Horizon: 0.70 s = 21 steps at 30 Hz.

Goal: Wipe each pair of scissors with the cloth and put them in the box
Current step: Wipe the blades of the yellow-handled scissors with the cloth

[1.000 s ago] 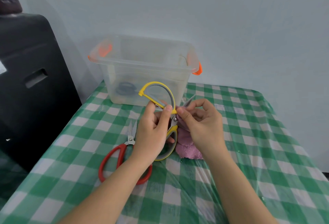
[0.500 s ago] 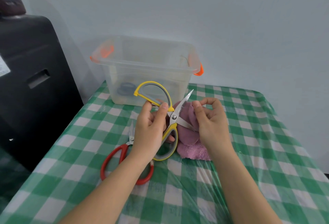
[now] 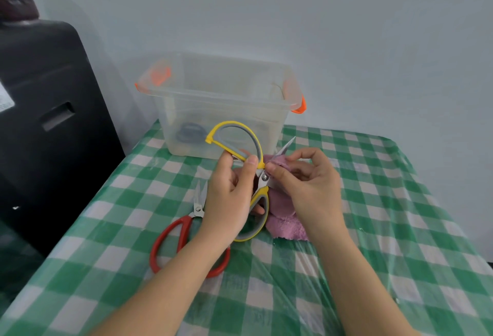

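Both forearms reach in from the bottom edge and meet over the middle of the surface (image 3: 400, 215), which is covered in a green-and-white checked cloth under clear plastic. The left hand (image 3: 229, 199) has its fingers curled round the yellow scissors (image 3: 260, 197), thumb up against the upper handle loop, holding them with blades spread and raised off the surface. The right hand (image 3: 306, 183) pinches the pink cloth (image 3: 282, 218) against one blade close to the pivot, thumb and forefinger pressed together, the other fingers curled loosely above. One blade tip pokes out above the right hand's fingers; the other blade is wrapped in cloth and hidden. The rest of the cloth hangs down to the surface below that hand.

Behind the hands, near the pale wall, stands the clear plastic box (image 3: 221, 101) with orange latches; a dark ring-shaped thing shows through its front wall, too blurred to name with certainty. The red scissors (image 3: 184, 231) lie flat on the surface just left of the left wrist, blades closed and pointing away, one handle loop partly covered by the forearm. A large black object (image 3: 48, 122) fills the left side, cut off by the frame; something dark and blurred sits on top of it.
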Tool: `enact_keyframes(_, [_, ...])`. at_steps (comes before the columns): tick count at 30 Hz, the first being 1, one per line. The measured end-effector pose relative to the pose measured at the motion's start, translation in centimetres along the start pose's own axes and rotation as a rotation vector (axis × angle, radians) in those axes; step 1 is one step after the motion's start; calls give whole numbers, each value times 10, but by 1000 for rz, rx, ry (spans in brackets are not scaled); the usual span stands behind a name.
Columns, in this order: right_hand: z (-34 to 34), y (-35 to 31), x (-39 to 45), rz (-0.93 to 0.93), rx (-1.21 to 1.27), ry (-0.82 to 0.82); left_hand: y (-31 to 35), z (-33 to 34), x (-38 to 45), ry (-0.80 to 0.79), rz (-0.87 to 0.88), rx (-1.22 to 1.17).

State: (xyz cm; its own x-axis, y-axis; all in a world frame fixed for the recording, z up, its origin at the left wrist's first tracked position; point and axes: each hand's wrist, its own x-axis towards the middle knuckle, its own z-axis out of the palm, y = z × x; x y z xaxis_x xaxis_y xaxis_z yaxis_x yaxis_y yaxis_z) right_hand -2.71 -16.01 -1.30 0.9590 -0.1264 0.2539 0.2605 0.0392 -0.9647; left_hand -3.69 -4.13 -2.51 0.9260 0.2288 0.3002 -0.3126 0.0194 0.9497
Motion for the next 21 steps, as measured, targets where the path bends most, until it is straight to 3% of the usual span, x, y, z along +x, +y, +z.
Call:
enact_keyframes(7, [3, 0, -2, 97, 129, 40, 0, -2, -5, -36, 79, 149])
enact_keyframes(18, [-2, -5, 1, 152, 181, -73, 0, -1, 0, -5, -44, -45])
enact_keyframes(21, [-2, -5, 1, 85, 73, -86, -3, -2, 2, 0, -42, -44])
